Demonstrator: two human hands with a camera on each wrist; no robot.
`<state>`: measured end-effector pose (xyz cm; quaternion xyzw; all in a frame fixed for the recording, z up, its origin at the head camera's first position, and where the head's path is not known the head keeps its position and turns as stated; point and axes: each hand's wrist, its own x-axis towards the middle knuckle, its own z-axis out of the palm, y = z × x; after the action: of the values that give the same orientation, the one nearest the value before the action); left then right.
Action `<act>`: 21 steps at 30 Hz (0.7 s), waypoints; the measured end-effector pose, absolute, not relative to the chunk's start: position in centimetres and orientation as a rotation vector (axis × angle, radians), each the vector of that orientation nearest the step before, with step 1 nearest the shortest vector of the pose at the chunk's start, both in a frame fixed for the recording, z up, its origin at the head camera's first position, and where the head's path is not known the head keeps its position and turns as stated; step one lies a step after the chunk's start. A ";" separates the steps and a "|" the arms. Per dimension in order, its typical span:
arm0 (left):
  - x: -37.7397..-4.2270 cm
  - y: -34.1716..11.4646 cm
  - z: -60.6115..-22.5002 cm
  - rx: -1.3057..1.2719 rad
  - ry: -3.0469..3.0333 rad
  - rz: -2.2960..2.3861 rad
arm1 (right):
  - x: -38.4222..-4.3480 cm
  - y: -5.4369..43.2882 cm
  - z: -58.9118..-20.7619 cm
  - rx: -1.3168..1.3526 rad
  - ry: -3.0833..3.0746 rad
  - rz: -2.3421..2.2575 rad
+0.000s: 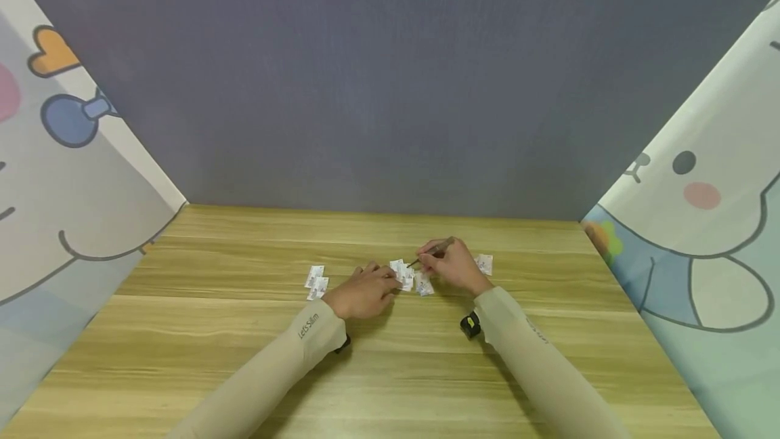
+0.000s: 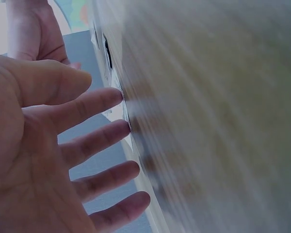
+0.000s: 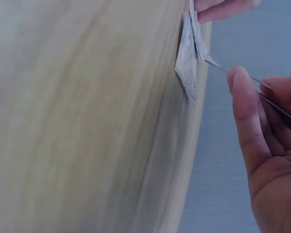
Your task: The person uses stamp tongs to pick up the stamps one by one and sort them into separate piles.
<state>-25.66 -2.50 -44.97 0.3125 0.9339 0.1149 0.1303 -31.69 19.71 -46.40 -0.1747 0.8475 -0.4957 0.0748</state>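
Note:
My right hand (image 1: 453,266) holds a pair of slim tweezers (image 1: 440,247) between thumb and fingers, their tip pointing down and left. In the right wrist view, the tweezers' tip meets the corner of a small white printed sachet (image 3: 198,36). My left hand (image 1: 365,291) lies palm down, fingers spread and fairly straight. Its fingertips touch the overlapping white sachets (image 1: 403,276) in front of me. Beside these, just under the right hand, is another sachet (image 1: 423,284). In the left wrist view, the index and middle fingertips (image 2: 117,96) rest against a sachet's edge.
Two overlapping sachets (image 1: 315,284) lie left of the left hand. One more sachet (image 1: 485,263) sits behind the right hand. The wooden table (image 1: 390,385) meets a grey panel (image 1: 378,87) at the back, with cartoon-printed panels (image 1: 719,256) on both sides.

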 end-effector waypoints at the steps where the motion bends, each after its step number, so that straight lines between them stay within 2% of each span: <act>1: -25.7 -2.5 -45.0 0.904 2.713 0.329 | -31.6 19.7 -46.4 -0.517 2.534 -1.500; 21: -26.0 -3.5 -43.9 0.745 2.709 0.520 | -30.5 21.0 -44.5 -0.582 2.453 -1.702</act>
<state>-26.04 -3.53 -43.86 0.2580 0.9385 0.1803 0.1416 -30.51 21.03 -44.47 -0.1911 0.8054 -0.5589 0.0498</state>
